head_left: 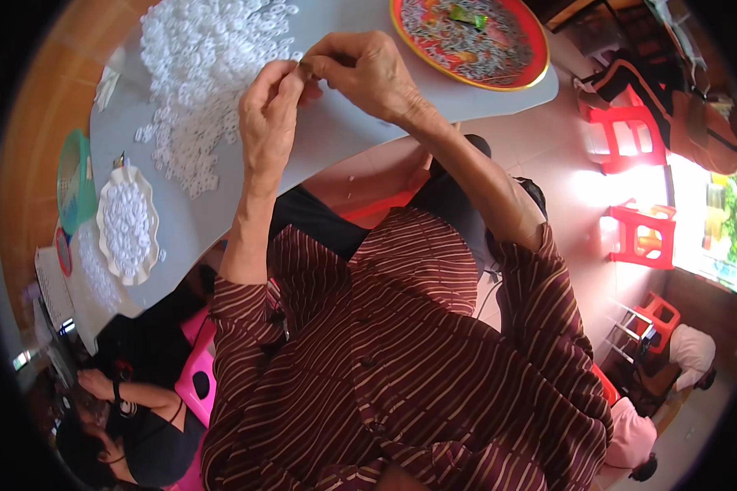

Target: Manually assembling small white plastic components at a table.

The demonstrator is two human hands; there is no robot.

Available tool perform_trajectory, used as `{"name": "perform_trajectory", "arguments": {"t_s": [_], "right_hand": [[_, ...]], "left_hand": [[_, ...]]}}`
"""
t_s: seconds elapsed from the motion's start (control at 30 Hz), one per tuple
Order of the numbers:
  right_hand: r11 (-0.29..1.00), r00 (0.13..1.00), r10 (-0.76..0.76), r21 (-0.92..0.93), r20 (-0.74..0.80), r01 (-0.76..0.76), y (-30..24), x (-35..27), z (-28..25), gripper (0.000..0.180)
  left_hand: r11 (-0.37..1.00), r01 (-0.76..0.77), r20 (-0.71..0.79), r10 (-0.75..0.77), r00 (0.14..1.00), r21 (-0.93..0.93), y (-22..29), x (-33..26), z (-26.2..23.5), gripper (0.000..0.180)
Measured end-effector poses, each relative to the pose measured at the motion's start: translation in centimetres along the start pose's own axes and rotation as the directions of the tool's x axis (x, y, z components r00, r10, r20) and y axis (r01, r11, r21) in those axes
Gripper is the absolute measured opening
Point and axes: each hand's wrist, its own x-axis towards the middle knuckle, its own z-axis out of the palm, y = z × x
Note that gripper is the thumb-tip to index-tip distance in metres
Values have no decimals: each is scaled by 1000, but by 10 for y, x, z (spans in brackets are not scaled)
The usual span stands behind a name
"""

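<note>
Above the grey table (344, 147), my left hand (269, 119) and my right hand (367, 78) meet fingertip to fingertip. Both are closed in a pinch on something small and dark between them, too small and covered to make out. Just left of and beyond my left hand lies a big heap of small white plastic ring-like pieces (209, 49). Flatter white pieces (190, 147) spread out from its near side. Right of my right hand stands a round red tray (542, 61) with a gold rim, full of many small thin greyish pieces, with a green wrapper (469, 16) on top.
On the table's left, a white scalloped dish (152, 266) holds more white pieces. Beside it are a green basket (74, 180) and a bag of white pieces (98, 270). A co-worker (151, 434) sits lower left near a pink stool (198, 378). Red stools (643, 237) stand right.
</note>
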Motion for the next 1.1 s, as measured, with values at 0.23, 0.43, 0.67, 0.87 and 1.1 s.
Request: {"name": "perform_trajectory", "arguments": {"t_s": [0.23,0.43,0.67,0.87,1.1], "right_hand": [[781,935,-354,-548,8,300,24,30,-97,15],[712,976,-57,-677,211,188,20,43,-139,16],[619,993,76,-785,94,27,31,53,-130,14],[532,987,-13,-835,157,140,30,55,-128,13],[485,984,99,-871,145,79,17,61,-128,13]], "left_hand": [[986,81,20,-79,997,-143,-7,-6,15,17],[995,99,41,-98,994,-17,-4,-6,17,17],[994,89,38,-87,996,-55,-8,-9,17,17],[997,82,51,-82,995,9,-4,-9,17,17],[999,44,67,-44,997,2,-5,-7,18,17]]}}
